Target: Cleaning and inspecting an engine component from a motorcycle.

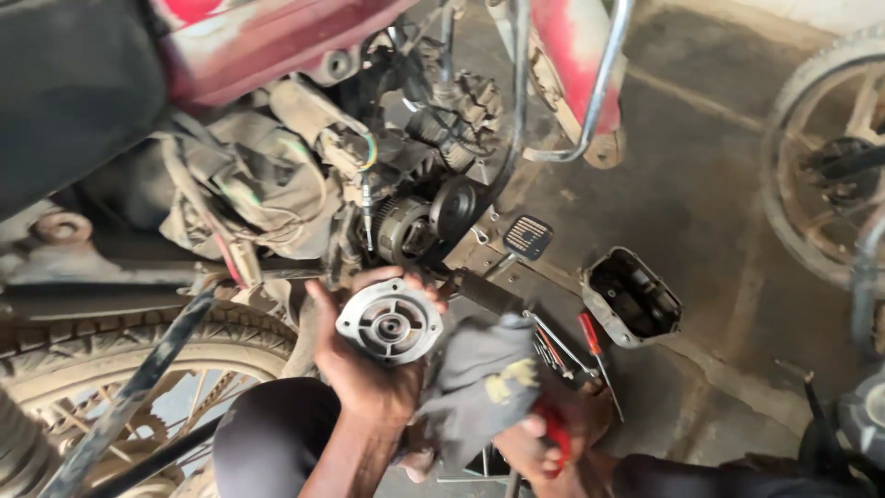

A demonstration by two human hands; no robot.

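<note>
At lower centre, I'm cupping a round metal cover (pixel 390 323) in my left hand (pixel 364 369), fingers curled around its rim. My right hand (pixel 535 433) is gripping a grey rag (pixel 479 383) just beside it.

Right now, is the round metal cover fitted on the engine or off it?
Off. The left hand holds the round metal cover away from the engine, its inner face toward the camera.

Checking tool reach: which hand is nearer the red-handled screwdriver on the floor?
Right. The right hand, gripping a grey rag, sits just below the red-handled screwdriver. The left hand holds a round metal cover farther away.
</note>
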